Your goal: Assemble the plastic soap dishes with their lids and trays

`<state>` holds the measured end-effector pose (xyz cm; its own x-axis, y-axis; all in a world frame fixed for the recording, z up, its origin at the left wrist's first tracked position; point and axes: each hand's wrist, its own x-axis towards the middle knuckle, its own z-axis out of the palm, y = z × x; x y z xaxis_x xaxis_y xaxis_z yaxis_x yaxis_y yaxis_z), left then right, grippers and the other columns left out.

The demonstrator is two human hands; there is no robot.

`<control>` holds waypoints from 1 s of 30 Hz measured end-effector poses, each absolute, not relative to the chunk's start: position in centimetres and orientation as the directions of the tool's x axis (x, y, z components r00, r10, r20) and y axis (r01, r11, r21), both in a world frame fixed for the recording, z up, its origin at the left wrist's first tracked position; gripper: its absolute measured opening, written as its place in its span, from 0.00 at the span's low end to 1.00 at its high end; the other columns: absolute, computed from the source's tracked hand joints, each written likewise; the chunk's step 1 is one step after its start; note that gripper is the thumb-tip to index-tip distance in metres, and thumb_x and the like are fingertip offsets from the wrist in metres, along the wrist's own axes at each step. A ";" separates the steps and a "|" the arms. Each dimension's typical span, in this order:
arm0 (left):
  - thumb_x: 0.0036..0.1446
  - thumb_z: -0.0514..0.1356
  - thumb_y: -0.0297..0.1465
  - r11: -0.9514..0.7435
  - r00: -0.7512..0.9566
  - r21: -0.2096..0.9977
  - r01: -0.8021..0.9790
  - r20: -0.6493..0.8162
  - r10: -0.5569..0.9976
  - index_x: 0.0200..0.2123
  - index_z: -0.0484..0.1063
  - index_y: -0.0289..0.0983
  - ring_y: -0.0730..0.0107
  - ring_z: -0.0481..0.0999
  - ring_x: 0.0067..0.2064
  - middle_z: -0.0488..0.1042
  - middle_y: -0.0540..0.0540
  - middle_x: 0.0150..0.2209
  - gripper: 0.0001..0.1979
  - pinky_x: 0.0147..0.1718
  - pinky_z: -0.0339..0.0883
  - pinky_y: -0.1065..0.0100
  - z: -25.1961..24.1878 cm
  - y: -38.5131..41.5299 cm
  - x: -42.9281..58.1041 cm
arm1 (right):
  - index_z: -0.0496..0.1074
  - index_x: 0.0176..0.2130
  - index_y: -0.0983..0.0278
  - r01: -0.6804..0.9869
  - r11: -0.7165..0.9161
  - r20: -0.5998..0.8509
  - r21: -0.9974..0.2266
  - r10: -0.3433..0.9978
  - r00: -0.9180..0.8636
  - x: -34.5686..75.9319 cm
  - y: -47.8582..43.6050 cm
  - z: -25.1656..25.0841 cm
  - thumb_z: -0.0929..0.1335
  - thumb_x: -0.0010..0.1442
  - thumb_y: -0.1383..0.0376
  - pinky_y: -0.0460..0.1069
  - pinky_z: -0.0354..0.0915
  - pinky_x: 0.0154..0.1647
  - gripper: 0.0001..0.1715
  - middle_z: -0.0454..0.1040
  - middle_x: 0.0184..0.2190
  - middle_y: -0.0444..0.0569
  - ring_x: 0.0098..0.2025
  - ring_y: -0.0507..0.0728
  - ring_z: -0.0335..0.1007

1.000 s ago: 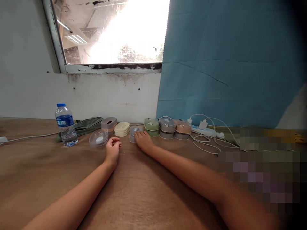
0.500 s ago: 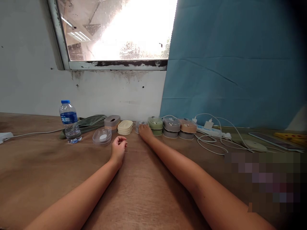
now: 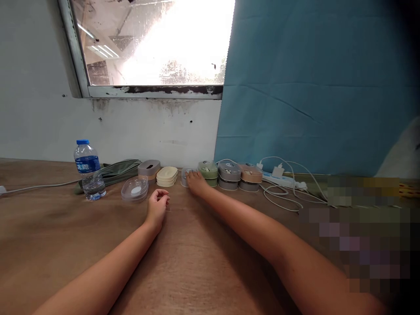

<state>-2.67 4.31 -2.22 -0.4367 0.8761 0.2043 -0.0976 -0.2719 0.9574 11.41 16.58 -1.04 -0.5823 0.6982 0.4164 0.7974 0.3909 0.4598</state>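
Right hand (image 3: 197, 183): its fingers drape over the small grey rounded plastic box (image 3: 184, 180), pushed farther back along the brown wood-grained bench (image 3: 173, 271) since a second ago, beside the oval green plastic stack (image 3: 207, 173); any grip, can't tell. Left hand (image 3: 156, 209) half-open, loosely curled, near a clear shallow oval container (image 3: 126, 190), round white disc (image 3: 135, 191) at its middle.

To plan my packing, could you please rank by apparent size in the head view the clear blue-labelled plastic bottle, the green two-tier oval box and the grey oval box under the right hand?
1. Bottle
2. Green box
3. Grey box; the right hand covers part, so its full size is unsure.
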 end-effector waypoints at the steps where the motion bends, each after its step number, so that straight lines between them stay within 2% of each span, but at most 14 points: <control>1: 0.34 0.56 0.29 -0.272 -0.433 0.958 -0.092 0.208 0.877 0.25 0.64 0.36 0.77 0.62 0.23 0.64 0.54 0.22 0.08 0.23 0.54 0.74 -2.3 4.3 -2.7 | 0.60 0.54 0.66 0.800 0.393 0.411 0.453 0.705 -0.578 11.7 16.8 -0.6 0.65 0.61 0.62 0.61 0.58 0.52 0.24 0.60 0.55 0.56 0.54 0.63 0.59; 4: 0.34 0.56 0.29 -0.274 -0.416 0.959 -0.071 0.221 0.882 0.25 0.64 0.36 0.77 0.62 0.23 0.64 0.54 0.22 0.08 0.23 0.55 0.74 -2.3 4.3 -2.7 | 0.55 0.58 0.69 0.830 0.370 0.396 0.418 0.748 -0.533 13.2 17.8 1.0 0.70 0.54 0.62 0.61 0.49 0.58 0.37 0.52 0.59 0.62 0.61 0.69 0.44; 5: 0.35 0.56 0.30 -0.274 -0.409 0.960 -0.064 0.225 0.884 0.25 0.65 0.36 0.77 0.62 0.23 0.64 0.54 0.23 0.08 0.23 0.55 0.74 -2.3 4.3 -2.7 | 0.55 0.58 0.70 0.844 0.354 0.389 0.403 0.769 -0.508 13.7 18.2 1.5 0.71 0.53 0.62 0.61 0.48 0.58 0.39 0.51 0.60 0.63 0.61 0.70 0.43; 6: 0.35 0.56 0.30 -0.273 -0.401 0.960 -0.058 0.228 0.887 0.25 0.65 0.36 0.77 0.62 0.23 0.64 0.54 0.23 0.08 0.23 0.55 0.74 -2.3 4.3 -2.7 | 0.56 0.58 0.69 0.858 0.337 0.380 0.389 0.789 -0.482 14.3 18.5 1.9 0.71 0.53 0.61 0.62 0.48 0.58 0.38 0.52 0.59 0.62 0.61 0.70 0.44; 8: 0.35 0.56 0.30 -0.269 -0.381 0.962 -0.048 0.231 0.895 0.25 0.65 0.36 0.77 0.62 0.22 0.64 0.54 0.23 0.08 0.23 0.55 0.74 -2.3 4.3 -2.7 | 0.58 0.56 0.66 0.878 0.309 0.358 0.366 0.824 -0.440 15.5 19.1 2.5 0.68 0.57 0.60 0.63 0.53 0.55 0.30 0.56 0.57 0.57 0.58 0.67 0.52; 11: 0.34 0.57 0.29 -0.262 -0.351 0.964 -0.041 0.232 0.907 0.24 0.65 0.36 0.77 0.62 0.22 0.63 0.54 0.23 0.08 0.23 0.56 0.74 -2.2 4.1 -2.6 | 0.61 0.53 0.64 0.888 0.296 0.330 0.352 0.849 -0.413 16.9 19.5 2.9 0.64 0.62 0.61 0.60 0.62 0.48 0.21 0.62 0.52 0.53 0.50 0.60 0.63; 14: 0.35 0.57 0.29 -0.260 -0.331 0.965 -0.039 0.233 0.915 0.24 0.65 0.36 0.78 0.62 0.22 0.64 0.54 0.23 0.07 0.22 0.57 0.74 -2.2 4.0 -2.4 | 0.63 0.51 0.65 0.888 0.291 0.326 0.357 0.852 -0.410 17.5 19.5 3.1 0.64 0.62 0.61 0.58 0.65 0.45 0.19 0.65 0.50 0.52 0.47 0.58 0.65; 20: 0.35 0.57 0.28 -0.255 -0.312 0.966 -0.031 0.233 0.921 0.24 0.65 0.36 0.79 0.62 0.21 0.63 0.54 0.23 0.07 0.21 0.56 0.75 -2.0 3.8 -2.4 | 0.62 0.51 0.65 0.877 0.293 0.357 0.381 0.828 -0.432 17.1 19.8 2.8 0.64 0.62 0.61 0.59 0.64 0.46 0.19 0.64 0.50 0.52 0.48 0.59 0.65; 23: 0.36 0.57 0.29 -0.253 -0.301 0.967 -0.021 0.236 0.924 0.24 0.65 0.36 0.78 0.62 0.21 0.64 0.54 0.23 0.07 0.21 0.57 0.74 -2.0 3.8 -2.4 | 0.60 0.54 0.64 0.851 0.333 0.378 0.405 0.787 -0.488 17.1 19.4 2.5 0.65 0.60 0.60 0.61 0.59 0.50 0.24 0.60 0.54 0.54 0.52 0.62 0.60; 27: 0.35 0.57 0.29 -0.256 -0.288 0.967 -0.008 0.243 0.926 0.24 0.65 0.36 0.77 0.63 0.21 0.64 0.54 0.23 0.07 0.22 0.57 0.74 -2.1 3.8 -2.4 | 0.55 0.58 0.67 0.785 0.421 0.370 0.454 0.712 -0.596 17.8 18.2 2.8 0.70 0.52 0.61 0.58 0.50 0.55 0.39 0.56 0.57 0.61 0.58 0.66 0.51; 30: 0.34 0.57 0.30 -0.263 -0.271 0.965 0.002 0.254 0.929 0.23 0.65 0.36 0.76 0.62 0.22 0.64 0.53 0.23 0.07 0.23 0.57 0.73 -2.2 3.9 -2.3 | 0.56 0.58 0.70 0.735 0.464 0.346 0.494 0.671 -0.656 18.8 17.7 3.5 0.70 0.49 0.64 0.58 0.47 0.56 0.39 0.56 0.57 0.64 0.58 0.68 0.49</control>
